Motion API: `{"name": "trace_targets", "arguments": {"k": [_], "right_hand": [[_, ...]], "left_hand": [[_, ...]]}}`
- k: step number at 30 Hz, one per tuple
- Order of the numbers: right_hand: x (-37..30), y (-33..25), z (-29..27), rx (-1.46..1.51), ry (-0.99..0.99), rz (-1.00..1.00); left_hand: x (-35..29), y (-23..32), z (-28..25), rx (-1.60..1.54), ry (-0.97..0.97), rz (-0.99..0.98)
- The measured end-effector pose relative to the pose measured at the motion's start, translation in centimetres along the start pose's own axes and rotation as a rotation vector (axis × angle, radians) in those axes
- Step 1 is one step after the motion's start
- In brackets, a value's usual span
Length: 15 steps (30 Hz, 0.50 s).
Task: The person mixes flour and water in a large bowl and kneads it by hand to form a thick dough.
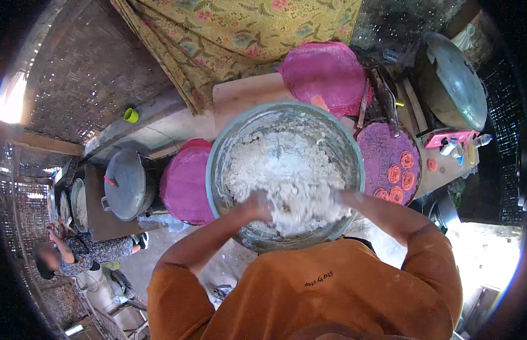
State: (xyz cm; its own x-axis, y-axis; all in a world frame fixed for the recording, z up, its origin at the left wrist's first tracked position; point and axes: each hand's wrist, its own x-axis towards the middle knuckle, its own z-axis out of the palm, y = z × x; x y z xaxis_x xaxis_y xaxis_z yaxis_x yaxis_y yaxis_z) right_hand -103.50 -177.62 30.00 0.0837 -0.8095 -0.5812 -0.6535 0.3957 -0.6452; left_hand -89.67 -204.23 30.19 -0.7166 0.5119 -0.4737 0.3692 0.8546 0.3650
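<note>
A large round grey basin (218, 152) is in front of my body and holds a mass of pale, crumbly dough (277, 153) with loose white flour over it. Both hands are down in the near half of the basin. At the left of the lump, my left hand (262, 206) is pressed into the dough, its fingers buried and smeared by motion. My right hand (344, 198) is at the right side of the same lump, its fingers likewise hidden. Between them the dough is blurred, with rough clumps raised.
Round pink trays (187, 190) stand left of the basin and behind it. A purple tray (377, 153) on the right bears several orange coiled pieces (407, 159). A lidded pot (127, 184) is at left; a big metal wok (456, 85) leans far right. Another person (82, 252) is at far left.
</note>
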Motion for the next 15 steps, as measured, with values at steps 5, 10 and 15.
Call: {"name": "trace_targets", "arguments": {"k": [5, 10, 15], "right_hand": [[2.1, -5.6, 4.0, -0.482, -0.076, 0.117], [6.0, -5.3, -2.9, -0.623, -0.213, 0.188], [11.2, 1.8, -4.1, -0.655, 0.110, 0.407]], "left_hand": [[-0.1, 3.3, 8.7, -0.047, 0.206, 0.050], [3.7, 1.9, -0.4, 0.084, 0.127, -0.128], [8.6, -2.5, -2.5, 0.244, 0.134, -0.368]]}}
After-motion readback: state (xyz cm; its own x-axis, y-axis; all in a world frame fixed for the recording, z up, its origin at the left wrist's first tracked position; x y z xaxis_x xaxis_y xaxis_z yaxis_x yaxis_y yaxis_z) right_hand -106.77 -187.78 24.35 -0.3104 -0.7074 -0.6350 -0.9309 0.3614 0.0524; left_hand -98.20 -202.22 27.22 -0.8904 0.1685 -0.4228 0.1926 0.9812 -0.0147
